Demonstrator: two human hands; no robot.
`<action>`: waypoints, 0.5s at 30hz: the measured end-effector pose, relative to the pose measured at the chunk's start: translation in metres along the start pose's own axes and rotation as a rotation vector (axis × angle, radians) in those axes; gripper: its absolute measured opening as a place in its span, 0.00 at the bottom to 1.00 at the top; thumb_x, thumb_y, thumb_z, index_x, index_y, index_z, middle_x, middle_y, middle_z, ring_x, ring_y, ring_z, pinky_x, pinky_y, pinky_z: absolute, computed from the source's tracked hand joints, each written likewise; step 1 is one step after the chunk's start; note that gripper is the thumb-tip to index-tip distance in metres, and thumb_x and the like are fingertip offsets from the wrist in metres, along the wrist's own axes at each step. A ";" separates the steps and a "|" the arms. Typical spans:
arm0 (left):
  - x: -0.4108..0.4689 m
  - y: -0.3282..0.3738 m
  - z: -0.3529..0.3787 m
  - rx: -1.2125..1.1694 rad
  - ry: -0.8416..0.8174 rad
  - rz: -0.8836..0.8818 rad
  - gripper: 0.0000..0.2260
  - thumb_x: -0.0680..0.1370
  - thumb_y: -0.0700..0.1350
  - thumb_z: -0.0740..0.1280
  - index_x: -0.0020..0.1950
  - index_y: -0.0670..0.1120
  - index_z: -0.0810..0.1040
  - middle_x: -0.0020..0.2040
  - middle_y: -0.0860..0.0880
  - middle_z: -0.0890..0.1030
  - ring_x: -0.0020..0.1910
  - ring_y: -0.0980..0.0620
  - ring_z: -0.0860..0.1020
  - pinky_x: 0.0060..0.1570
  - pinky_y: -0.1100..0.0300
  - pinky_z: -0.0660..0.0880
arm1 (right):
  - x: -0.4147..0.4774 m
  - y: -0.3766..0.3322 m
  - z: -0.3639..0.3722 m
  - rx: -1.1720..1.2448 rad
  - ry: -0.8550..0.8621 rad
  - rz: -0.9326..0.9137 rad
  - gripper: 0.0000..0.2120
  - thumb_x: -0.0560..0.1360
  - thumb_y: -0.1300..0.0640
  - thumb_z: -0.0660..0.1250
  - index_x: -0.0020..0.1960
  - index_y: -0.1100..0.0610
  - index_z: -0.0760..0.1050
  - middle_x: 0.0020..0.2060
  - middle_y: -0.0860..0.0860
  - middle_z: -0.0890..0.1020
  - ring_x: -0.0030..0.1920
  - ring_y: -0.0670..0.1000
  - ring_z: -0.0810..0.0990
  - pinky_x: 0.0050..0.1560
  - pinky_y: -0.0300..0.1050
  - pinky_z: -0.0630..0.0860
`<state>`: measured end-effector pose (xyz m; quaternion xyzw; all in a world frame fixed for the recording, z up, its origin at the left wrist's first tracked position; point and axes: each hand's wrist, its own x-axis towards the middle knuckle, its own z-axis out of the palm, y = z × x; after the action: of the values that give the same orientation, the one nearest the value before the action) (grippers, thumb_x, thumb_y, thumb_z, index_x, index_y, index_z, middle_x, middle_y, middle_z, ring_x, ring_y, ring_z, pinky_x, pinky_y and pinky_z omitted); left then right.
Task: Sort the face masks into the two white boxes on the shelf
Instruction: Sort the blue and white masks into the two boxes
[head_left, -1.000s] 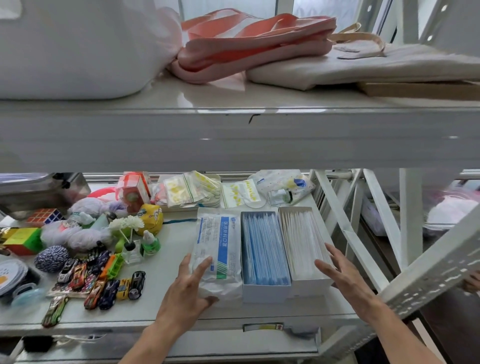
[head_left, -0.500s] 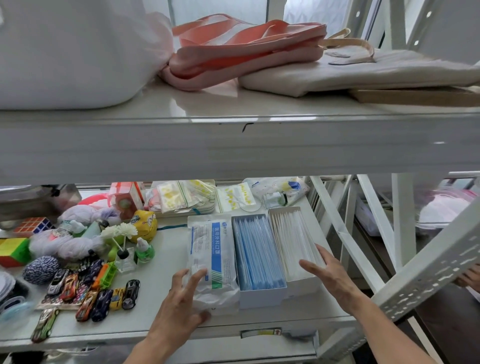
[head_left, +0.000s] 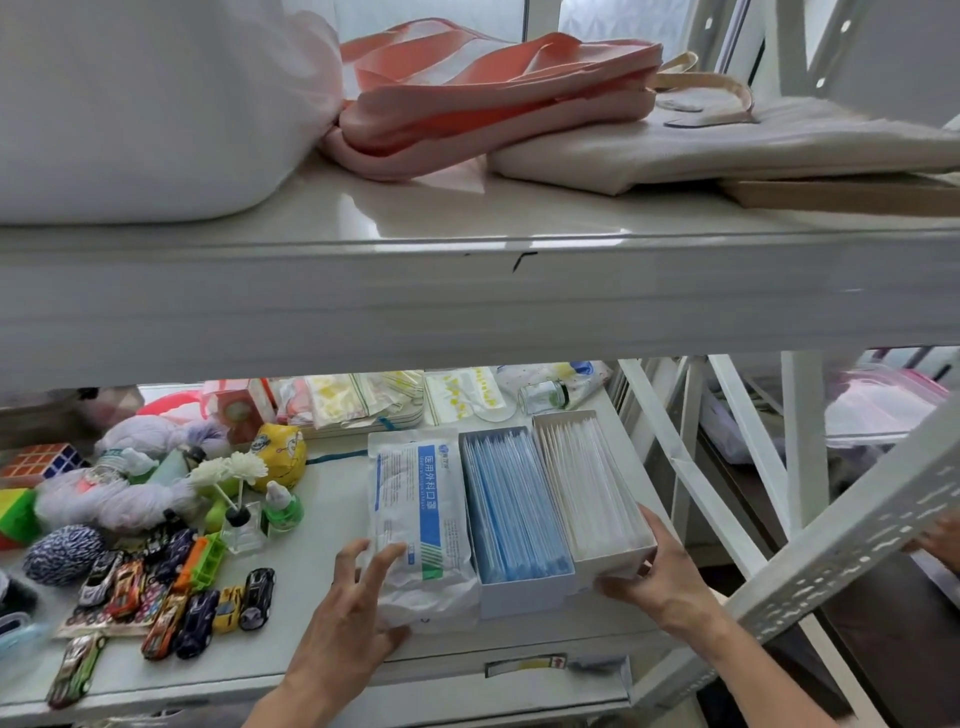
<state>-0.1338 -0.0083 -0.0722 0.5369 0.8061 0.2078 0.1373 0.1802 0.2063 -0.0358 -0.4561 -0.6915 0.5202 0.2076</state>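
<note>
Two white boxes stand side by side on the lower shelf. The left box (head_left: 524, 595) holds blue face masks (head_left: 511, 506); the right box (head_left: 615, 561) holds white face masks (head_left: 589, 483). A plastic pack of masks (head_left: 418, 512) with blue print lies against the left box. My left hand (head_left: 358, 618) rests on the near end of that pack, fingers spread. My right hand (head_left: 657, 577) grips the near right corner of the white-mask box.
Toy cars (head_left: 171, 597), yarn (head_left: 104, 499), a puzzle cube (head_left: 39, 460) and small bottles (head_left: 280, 509) crowd the shelf's left half. Packets (head_left: 358, 402) lie behind the boxes. The upper shelf (head_left: 467, 291) carries bags (head_left: 493, 98). A slanted white strut (head_left: 852, 540) crosses at right.
My right hand has closed in from beside the white-mask box and taken hold of its near corner. My left hand has shifted slightly on the pack. The view has tilted upward.
</note>
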 end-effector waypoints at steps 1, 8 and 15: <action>0.001 -0.001 0.000 -0.001 0.008 0.009 0.42 0.69 0.50 0.79 0.73 0.65 0.56 0.75 0.49 0.55 0.53 0.54 0.76 0.55 0.58 0.79 | 0.000 0.001 0.002 0.006 0.023 -0.007 0.54 0.51 0.46 0.86 0.73 0.47 0.65 0.54 0.47 0.83 0.54 0.47 0.82 0.58 0.51 0.82; 0.001 0.008 -0.005 0.024 0.086 0.040 0.54 0.60 0.66 0.77 0.78 0.63 0.49 0.79 0.43 0.49 0.74 0.42 0.63 0.69 0.47 0.69 | -0.007 -0.003 -0.004 0.053 0.054 -0.023 0.56 0.56 0.45 0.86 0.76 0.38 0.58 0.70 0.45 0.71 0.65 0.51 0.76 0.66 0.55 0.75; 0.023 0.079 0.009 0.220 0.209 0.250 0.48 0.62 0.71 0.73 0.77 0.58 0.60 0.81 0.41 0.53 0.80 0.38 0.51 0.73 0.37 0.60 | -0.025 -0.008 0.004 -0.360 0.173 -0.290 0.38 0.67 0.57 0.81 0.69 0.40 0.66 0.72 0.44 0.67 0.69 0.48 0.71 0.65 0.51 0.76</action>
<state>-0.0750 0.0416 -0.0417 0.6201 0.7608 0.1887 -0.0337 0.1864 0.1827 -0.0247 -0.4248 -0.8109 0.3123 0.2539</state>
